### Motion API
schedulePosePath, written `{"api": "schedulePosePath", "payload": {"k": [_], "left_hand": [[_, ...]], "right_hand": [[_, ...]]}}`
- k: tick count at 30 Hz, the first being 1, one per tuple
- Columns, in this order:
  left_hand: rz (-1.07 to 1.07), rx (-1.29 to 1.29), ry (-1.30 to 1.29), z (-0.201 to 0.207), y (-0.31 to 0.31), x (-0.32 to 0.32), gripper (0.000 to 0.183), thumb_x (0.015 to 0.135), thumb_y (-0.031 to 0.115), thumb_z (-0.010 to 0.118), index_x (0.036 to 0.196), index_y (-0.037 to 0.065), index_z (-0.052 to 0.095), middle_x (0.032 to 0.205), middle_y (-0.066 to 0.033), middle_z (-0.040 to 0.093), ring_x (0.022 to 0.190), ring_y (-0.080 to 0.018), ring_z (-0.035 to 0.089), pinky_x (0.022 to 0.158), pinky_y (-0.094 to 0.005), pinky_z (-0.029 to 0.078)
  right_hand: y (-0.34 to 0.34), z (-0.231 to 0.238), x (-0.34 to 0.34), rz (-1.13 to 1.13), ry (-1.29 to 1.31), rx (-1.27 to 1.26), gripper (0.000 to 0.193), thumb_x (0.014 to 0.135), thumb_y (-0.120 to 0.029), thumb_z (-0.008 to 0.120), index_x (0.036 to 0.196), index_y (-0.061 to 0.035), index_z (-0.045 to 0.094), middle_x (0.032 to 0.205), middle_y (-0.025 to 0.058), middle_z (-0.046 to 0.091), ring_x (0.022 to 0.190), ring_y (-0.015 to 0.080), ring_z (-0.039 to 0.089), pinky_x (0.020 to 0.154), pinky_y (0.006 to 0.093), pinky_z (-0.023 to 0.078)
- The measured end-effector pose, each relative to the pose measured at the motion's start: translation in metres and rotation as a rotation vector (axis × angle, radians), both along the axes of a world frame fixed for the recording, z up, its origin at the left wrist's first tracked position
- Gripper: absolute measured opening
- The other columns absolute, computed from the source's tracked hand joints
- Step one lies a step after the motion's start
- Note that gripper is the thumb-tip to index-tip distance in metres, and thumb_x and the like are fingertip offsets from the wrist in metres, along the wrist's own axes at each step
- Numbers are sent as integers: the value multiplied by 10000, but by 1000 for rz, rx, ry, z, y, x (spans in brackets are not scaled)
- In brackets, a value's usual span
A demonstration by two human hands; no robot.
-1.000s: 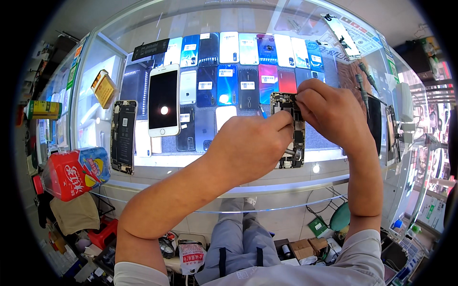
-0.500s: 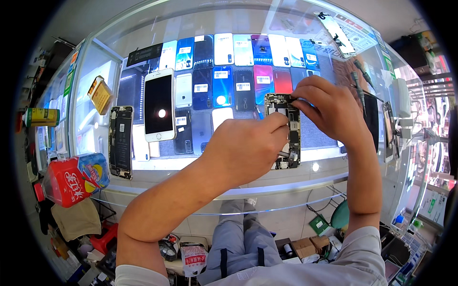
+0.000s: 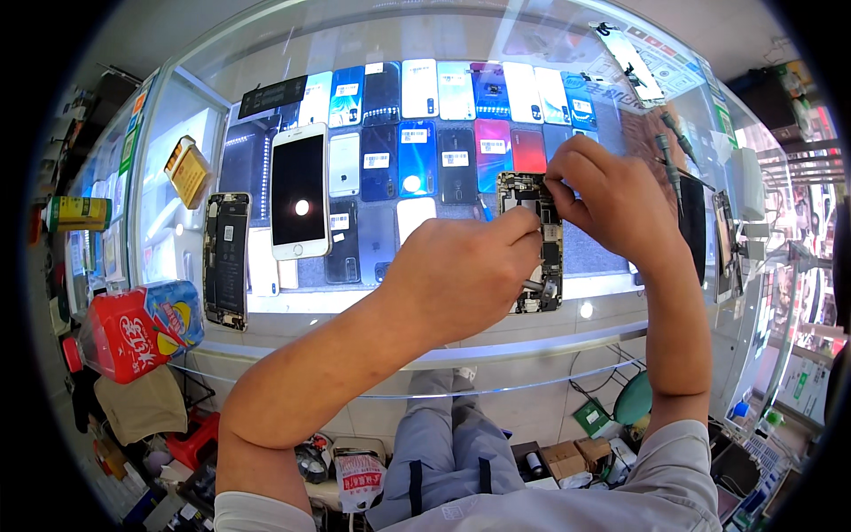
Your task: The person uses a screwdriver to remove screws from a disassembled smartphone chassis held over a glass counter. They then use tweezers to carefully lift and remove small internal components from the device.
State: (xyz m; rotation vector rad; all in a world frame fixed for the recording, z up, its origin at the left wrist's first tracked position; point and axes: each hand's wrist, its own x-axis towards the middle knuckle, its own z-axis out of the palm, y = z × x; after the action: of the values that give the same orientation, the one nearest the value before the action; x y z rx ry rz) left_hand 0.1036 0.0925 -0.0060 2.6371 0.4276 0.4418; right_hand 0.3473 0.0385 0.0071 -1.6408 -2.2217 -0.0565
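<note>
An opened phone body point(image 3: 551, 257) with its circuit board exposed lies on the glass counter, partly covered by my hands. My left hand point(image 3: 465, 270) is closed over its left side, thumb and fingers pressed together. A small metal piece point(image 3: 542, 288) shows just below those fingertips; whether they grip it is hidden. My right hand point(image 3: 616, 195) pinches at the upper right corner of the phone body, and what lies between its fingertips is too small to tell. To the left rests a white phone point(image 3: 300, 191) with a dark screen, beside another opened phone body point(image 3: 227, 262) showing its black battery.
Rows of phones point(image 3: 417, 160) show beneath the glass. Screwdrivers point(image 3: 667, 164) and a loose screen part point(image 3: 628, 64) lie at the right. A yellow cigarette pack point(image 3: 188, 173) and a red-labelled drink bottle point(image 3: 133, 328) stand left. The counter's front edge point(image 3: 425, 356) runs below my forearms.
The whole view has shifted slightly. Both hands stay at the opened phone body, and the right fingertips have curled a little at its upper corner.
</note>
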Motion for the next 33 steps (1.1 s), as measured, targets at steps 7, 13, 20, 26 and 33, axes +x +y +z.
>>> {"api": "schedulePosePath", "payload": {"k": [7, 13, 20, 26, 33], "left_hand": [[-4, 9, 4, -2, 0, 0, 155, 939, 160, 794, 1073, 86, 771, 1160, -4, 732, 759, -244, 760, 606, -385, 589], [-2, 12, 23, 0, 0, 1, 157, 931, 155, 803, 1068, 86, 768, 1160, -3, 733, 766, -242, 763, 608, -381, 590], [2, 15, -6, 0, -1, 1, 166, 922, 152, 807, 1067, 84, 763, 1173, -5, 737, 772, -243, 767, 619, -382, 596], [-1, 6, 2, 1, -5, -2, 174, 925, 153, 794, 1063, 54, 757, 1182, -25, 738, 733, -253, 762, 594, -386, 592], [-15, 33, 40, 3, -10, -2, 168, 925, 135, 778, 1061, 39, 754, 1190, -60, 738, 706, -255, 754, 587, -390, 595]], "right_hand": [[2, 6, -3, -20, -46, -65, 141, 967, -139, 774, 1009, -76, 654, 980, 99, 688, 723, 385, 708, 629, 484, 586], [5, 7, -4, -62, -27, -159, 154, 1007, -139, 734, 1058, -50, 620, 1013, 133, 681, 804, 416, 707, 679, 520, 578], [7, 4, 0, -55, 128, -202, 146, 1041, -130, 704, 1104, -45, 602, 1035, 163, 685, 908, 439, 698, 757, 530, 557], [0, 11, -3, -24, 180, -99, 122, 1013, -110, 750, 1108, -69, 686, 1045, 119, 705, 888, 384, 727, 723, 479, 584], [12, 4, -15, 110, 62, 15, 242, 966, -36, 769, 1202, -78, 735, 988, 97, 689, 834, 307, 728, 701, 400, 592]]}}
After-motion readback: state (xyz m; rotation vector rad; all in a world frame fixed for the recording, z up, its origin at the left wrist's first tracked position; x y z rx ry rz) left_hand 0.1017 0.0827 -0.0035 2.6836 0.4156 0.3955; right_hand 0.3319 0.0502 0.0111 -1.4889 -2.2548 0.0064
